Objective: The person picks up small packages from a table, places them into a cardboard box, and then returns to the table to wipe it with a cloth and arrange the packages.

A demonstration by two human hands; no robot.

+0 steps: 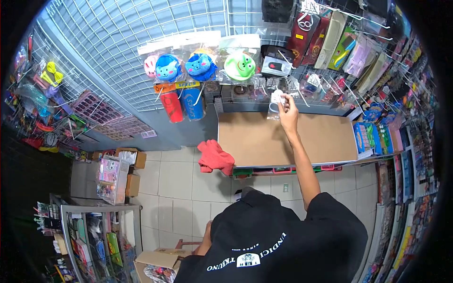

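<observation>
My right hand (289,113) is stretched forward over the brown board-topped shelf. Its thumb and fingers pinch the white top of a small clear packet (273,109); a ring-shaped item shows inside. Just behind it, several small packets (260,85) hang on hooks on the wire grid. My left hand (206,234) is low beside my body, mostly covered by my dark clothing, and its fingers do not show clearly.
Animal-face pouches (202,66) and SPECS packs (192,101) hang on the grid. A red cloth (215,157) droops at the left corner of the brown shelf top (245,137). Boxed goods (368,137) stand at its right end. A glass cabinet (101,207) and an open carton (158,259) are lower left.
</observation>
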